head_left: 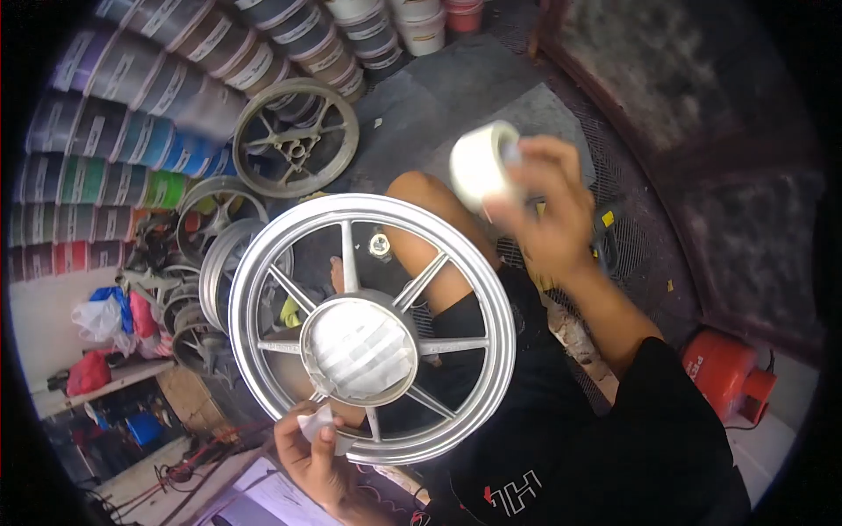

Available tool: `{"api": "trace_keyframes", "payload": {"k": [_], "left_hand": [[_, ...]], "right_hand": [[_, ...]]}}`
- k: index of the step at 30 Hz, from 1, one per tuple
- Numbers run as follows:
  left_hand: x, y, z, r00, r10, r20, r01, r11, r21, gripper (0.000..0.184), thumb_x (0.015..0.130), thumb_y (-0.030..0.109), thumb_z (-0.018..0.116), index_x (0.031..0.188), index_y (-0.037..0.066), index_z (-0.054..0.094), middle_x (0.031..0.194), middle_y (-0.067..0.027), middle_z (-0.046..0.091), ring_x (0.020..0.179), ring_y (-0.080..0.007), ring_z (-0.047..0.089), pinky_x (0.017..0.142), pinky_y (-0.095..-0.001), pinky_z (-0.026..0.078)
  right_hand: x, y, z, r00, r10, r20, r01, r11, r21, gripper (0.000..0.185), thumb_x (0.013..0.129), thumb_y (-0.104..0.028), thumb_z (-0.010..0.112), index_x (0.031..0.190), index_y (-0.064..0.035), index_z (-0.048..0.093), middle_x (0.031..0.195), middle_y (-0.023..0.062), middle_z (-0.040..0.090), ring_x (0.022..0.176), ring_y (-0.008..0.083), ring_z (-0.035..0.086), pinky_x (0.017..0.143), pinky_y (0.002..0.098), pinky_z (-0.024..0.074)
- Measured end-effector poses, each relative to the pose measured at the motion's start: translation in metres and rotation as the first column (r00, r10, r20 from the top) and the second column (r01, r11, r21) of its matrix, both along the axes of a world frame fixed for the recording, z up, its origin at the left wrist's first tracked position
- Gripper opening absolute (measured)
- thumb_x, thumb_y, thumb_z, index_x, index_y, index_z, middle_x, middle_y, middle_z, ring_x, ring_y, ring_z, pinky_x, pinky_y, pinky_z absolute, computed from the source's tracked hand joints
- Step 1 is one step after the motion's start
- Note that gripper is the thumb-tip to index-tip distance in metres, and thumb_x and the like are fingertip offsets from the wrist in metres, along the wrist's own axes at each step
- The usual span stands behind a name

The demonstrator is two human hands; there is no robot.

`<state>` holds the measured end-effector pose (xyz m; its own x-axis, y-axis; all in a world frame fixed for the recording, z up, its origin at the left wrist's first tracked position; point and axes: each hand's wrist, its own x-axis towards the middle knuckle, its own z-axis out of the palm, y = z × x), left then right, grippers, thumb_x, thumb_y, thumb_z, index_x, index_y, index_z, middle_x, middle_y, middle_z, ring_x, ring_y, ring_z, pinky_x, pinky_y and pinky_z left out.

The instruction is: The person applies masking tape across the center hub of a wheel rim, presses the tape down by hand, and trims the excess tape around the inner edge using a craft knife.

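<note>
Two hands: one left hand (313, 451), one right hand (551, 200). One tape roll (482, 167) and one loose white piece (316, 422). One silver wheel (502, 351) near, one grey wheel (344, 162) far, at least three stacked wheels (209, 285) left. One red tank (715, 368) right. Dozens of buckets (132, 74) far left, too overlapped to count exactly.

Head-worn camera looks forward and steeply down from above; wheel (363, 299) close, stacked buckets (140, 136) farther.

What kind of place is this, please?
Probably a wheel painting workshop: stacked paint-like buckets, several bare metal wheels, and a silver wheel with its hub covered in masking tape.
</note>
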<state>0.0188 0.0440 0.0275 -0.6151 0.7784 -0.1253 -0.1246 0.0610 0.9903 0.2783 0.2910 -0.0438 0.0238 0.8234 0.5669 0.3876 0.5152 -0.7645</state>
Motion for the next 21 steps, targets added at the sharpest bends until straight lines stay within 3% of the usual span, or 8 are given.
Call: {"api": "trace_keyframes", "payload": {"k": [2, 6, 7, 11, 15, 16, 17, 21], "left_hand": [[-0.011, -0.009, 0.001, 0.995, -0.047, -0.088, 0.046, 0.999, -0.015, 0.034, 0.087, -0.001, 0.073, 0.118, 0.001, 0.06, 0.118, -0.0186, 0.063, 0.089, -0.0189, 0.066, 0.081, -0.0297, 0.056], [-0.016, -0.012, -0.001, 0.989, -0.097, -0.116, 0.091, 0.994, -0.059, 0.026, 0.09, 0.0, 0.072, 0.115, 0.002, 0.062, 0.123, -0.0197, 0.06, 0.089, -0.021, 0.067, 0.081, -0.0313, 0.057], [-0.016, -0.013, -0.003, 0.983, -0.115, -0.146, 0.105, 0.992, -0.074, 0.025, 0.091, 0.0, 0.071, 0.114, 0.002, 0.062, 0.123, -0.0196, 0.059, 0.09, -0.0213, 0.067, 0.081, -0.0317, 0.057], [-0.007, -0.004, 0.0, 0.981, -0.127, -0.149, 0.105, 0.984, -0.145, 0.02, 0.092, -0.003, 0.069, 0.112, 0.001, 0.065, 0.118, -0.0167, 0.058, 0.09, -0.0222, 0.067, 0.081, -0.0322, 0.057], [-0.008, -0.001, 0.007, 0.962, -0.197, -0.19, 0.164, 0.971, -0.173, 0.022, 0.092, -0.006, 0.066, 0.113, 0.001, 0.066, 0.119, -0.0167, 0.057, 0.092, -0.0216, 0.066, 0.082, -0.0333, 0.056], [-0.01, 0.002, 0.012, 0.951, -0.214, -0.221, 0.177, 0.969, -0.175, 0.025, 0.091, -0.011, 0.063, 0.113, 0.0, 0.068, 0.119, -0.0173, 0.057, 0.093, -0.0219, 0.067, 0.083, -0.0324, 0.057], [-0.011, 0.006, 0.017, 0.94, -0.231, -0.25, 0.19, 0.966, -0.176, 0.028, 0.09, -0.015, 0.06, 0.112, -0.001, 0.069, 0.119, -0.0179, 0.057, 0.094, -0.0221, 0.068, 0.083, -0.0314, 0.058], [-0.016, 0.018, 0.025, 0.915, -0.287, -0.284, 0.242, 0.953, -0.185, 0.039, 0.084, -0.022, 0.055, 0.111, -0.001, 0.074, 0.119, -0.019, 0.057, 0.095, -0.0225, 0.07, 0.084, -0.0291, 0.056]], "right_hand": [[0.023, 0.058, -0.079, 0.981, -0.012, 0.196, 0.044, 0.986, -0.162, 0.034, 0.082, -0.021, 0.083, 0.11, -0.0037, 0.074, 0.106, 0.0193, 0.073, 0.108, 0.0347, 0.065, 0.09, 0.0415, 0.0539], [0.059, 0.088, -0.31, 0.822, 0.407, 0.398, -0.015, 0.714, -0.7, 0.038, 0.081, -0.021, 0.081, 0.112, -0.0016, 0.072, 0.103, 0.0256, 0.073, 0.097, 0.0398, 0.071, 0.088, 0.0482, 0.0545], [0.053, 0.083, -0.34, 0.752, 0.442, 0.489, 0.055, 0.696, -0.716, 0.035, 0.083, -0.023, 0.079, 0.111, -0.0021, 0.072, 0.102, 0.0269, 0.072, 0.095, 0.0419, 0.071, 0.087, 0.0503, 0.0547], [0.026, 0.053, -0.364, 0.623, 0.476, 0.62, 0.037, 0.774, -0.632, 0.035, 0.094, -0.027, 0.058, 0.112, 0.0017, 0.068, 0.099, 0.0248, 0.073, 0.093, 0.0466, 0.071, 0.089, 0.0535, 0.0549], [0.026, 0.077, -0.389, 0.633, 0.603, 0.486, -0.037, 0.65, -0.759, 0.029, 0.09, -0.007, 0.056, 0.116, -0.0046, 0.067, 0.102, 0.0323, 0.068, 0.099, 0.0466, 0.068, 0.085, 0.0556, 0.0536], [0.022, 0.088, -0.392, 0.762, 0.382, 0.522, 0.021, 0.792, -0.61, 0.028, 0.089, -0.006, 0.059, 0.115, -0.0007, 0.068, 0.104, 0.0312, 0.068, 0.1, 0.0465, 0.068, 0.084, 0.0525, 0.0547], [0.011, 0.088, -0.312, 0.847, 0.272, 0.457, -0.041, 0.89, -0.455, 0.024, 0.093, -0.01, 0.063, 0.113, 0.0012, 0.07, 0.103, 0.026, 0.072, 0.094, 0.0398, 0.073, 0.08, 0.0467, 0.0565], [-0.014, 0.076, -0.086, 0.993, 0.121, -0.015, -0.12, 0.952, -0.283, 0.016, 0.098, -0.012, 0.066, 0.107, -0.0001, 0.071, 0.097, 0.0131, 0.073, 0.087, 0.0212, 0.069, 0.079, 0.0337, 0.0543]]}}
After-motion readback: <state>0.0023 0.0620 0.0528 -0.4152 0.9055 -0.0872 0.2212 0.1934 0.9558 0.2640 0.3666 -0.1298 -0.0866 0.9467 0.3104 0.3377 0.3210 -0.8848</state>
